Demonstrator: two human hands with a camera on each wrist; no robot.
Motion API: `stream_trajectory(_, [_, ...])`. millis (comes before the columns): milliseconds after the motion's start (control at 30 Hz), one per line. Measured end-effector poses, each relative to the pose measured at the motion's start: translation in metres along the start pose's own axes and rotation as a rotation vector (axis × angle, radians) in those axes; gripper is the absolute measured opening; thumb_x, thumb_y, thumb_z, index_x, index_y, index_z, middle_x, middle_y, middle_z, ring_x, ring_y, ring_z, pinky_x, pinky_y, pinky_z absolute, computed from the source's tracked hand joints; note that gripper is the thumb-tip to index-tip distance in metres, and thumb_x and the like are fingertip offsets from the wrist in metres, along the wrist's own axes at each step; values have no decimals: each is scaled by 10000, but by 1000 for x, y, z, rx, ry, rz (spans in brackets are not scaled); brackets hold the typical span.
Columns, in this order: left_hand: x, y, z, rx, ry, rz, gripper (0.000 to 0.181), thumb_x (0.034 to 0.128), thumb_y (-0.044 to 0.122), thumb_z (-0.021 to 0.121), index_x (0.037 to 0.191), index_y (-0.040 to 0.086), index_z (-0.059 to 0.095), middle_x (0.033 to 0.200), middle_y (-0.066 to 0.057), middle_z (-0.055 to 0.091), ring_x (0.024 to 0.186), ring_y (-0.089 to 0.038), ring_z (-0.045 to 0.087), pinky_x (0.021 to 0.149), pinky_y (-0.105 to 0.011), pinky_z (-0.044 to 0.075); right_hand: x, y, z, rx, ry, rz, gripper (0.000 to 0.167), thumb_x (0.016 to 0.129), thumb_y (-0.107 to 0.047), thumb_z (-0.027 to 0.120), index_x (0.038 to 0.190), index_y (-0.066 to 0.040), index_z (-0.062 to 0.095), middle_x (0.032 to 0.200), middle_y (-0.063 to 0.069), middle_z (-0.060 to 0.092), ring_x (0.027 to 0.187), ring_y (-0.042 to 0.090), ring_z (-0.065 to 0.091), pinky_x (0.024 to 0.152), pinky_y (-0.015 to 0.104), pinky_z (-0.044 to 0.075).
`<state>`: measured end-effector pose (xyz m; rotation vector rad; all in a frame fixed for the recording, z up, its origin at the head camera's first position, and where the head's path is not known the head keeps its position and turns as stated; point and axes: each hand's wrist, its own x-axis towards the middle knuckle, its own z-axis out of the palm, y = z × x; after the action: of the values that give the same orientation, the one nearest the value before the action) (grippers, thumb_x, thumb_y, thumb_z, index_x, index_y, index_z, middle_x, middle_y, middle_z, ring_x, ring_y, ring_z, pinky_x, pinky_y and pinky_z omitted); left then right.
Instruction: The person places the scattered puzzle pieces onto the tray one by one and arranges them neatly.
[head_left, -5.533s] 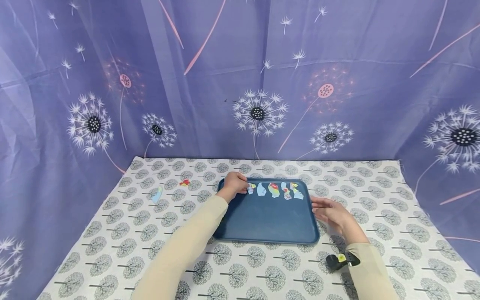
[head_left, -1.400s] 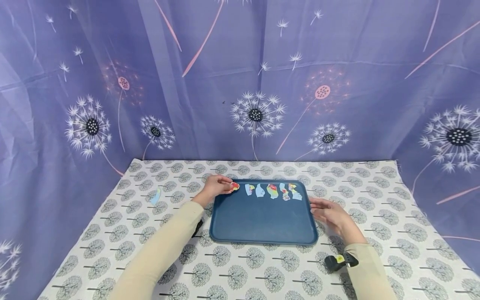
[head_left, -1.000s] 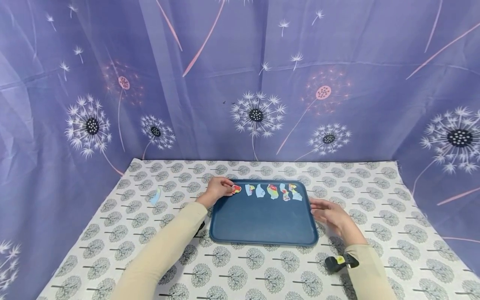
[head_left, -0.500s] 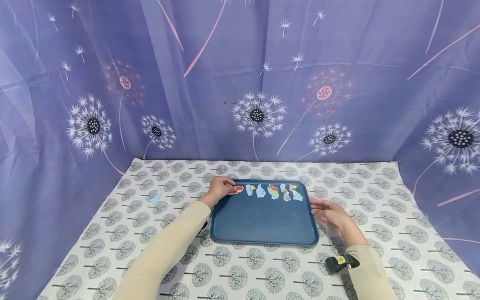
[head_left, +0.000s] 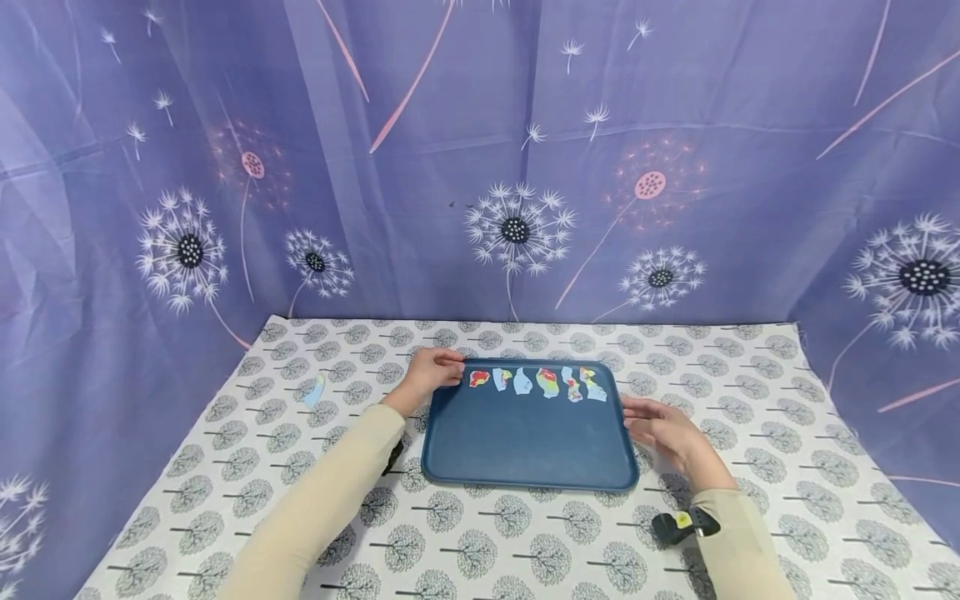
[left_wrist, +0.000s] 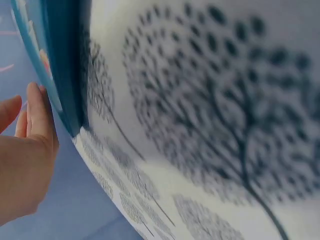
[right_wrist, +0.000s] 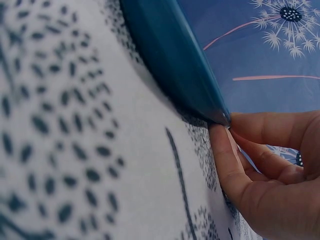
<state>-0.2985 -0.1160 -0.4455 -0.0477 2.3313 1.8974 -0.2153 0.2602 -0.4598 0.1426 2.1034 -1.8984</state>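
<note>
A dark blue tray [head_left: 529, 442] lies on the tree-patterned cloth. Along its far side runs a row of several irregular, flat colored pieces that look like cut paper. The leftmost is a red and yellow piece [head_left: 479, 379]; beside it sits a blue piece with red and yellow [head_left: 502, 379]. My left hand [head_left: 429, 377] is at the tray's far left corner, its fingers extended and apart from the red piece. At the right edge, my right hand [head_left: 663, 427] pinches the tray rim between thumb and forefinger, as the right wrist view shows.
A curved light blue and yellow piece [head_left: 315, 392] lies on the cloth left of the tray. Purple dandelion-print curtain [head_left: 420, 208] hangs behind and at both sides of the table. A black strapped device [head_left: 675, 527] is on the right wrist.
The red and yellow piece was picked from the cloth at left and laid on the tray as the leftmost of the row. My left hand has let it go and drawn back left.
</note>
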Motion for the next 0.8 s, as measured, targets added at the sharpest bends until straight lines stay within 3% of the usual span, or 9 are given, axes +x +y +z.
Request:
stream_trajectory(333, [-11,3,-38,-115,52,-12,367,907,-49,597,1272,-56,558,1187,-259,605,1087,-402,600,919,-378,552,1,1,-2,-16,0,-2,599,892,63,563,1429,125,303,1224,161,552,940,48,601,922,237,532])
stream_trajectory(500, [-19,-3,-66,-113,68,-25,403,933,-19,576,1326,-60,500,1268,-276,545,1159,-404,554,975,-404,515,0,2,0,-12,6,-3,602,885,81,561,1426,131,301,1250,215,533,932,53,604,913,241,538])
stream_trajectory(633, [-26,-7,-93,-92,114,-25,428,950,1,564,1359,-70,461,1293,-282,522,1162,-382,552,997,-412,497,1,3,0,-5,2,-10,606,876,91,562,1421,135,303,1253,226,530,934,61,607,917,247,538])
stream_trajectory(800, [-36,-12,-126,-6,186,-38,434,966,46,554,1377,-49,455,1320,-267,511,1137,-315,581,997,-362,501,3,2,-1,-10,6,-4,609,872,88,563,1424,126,309,1231,179,549,935,53,603,914,236,536])
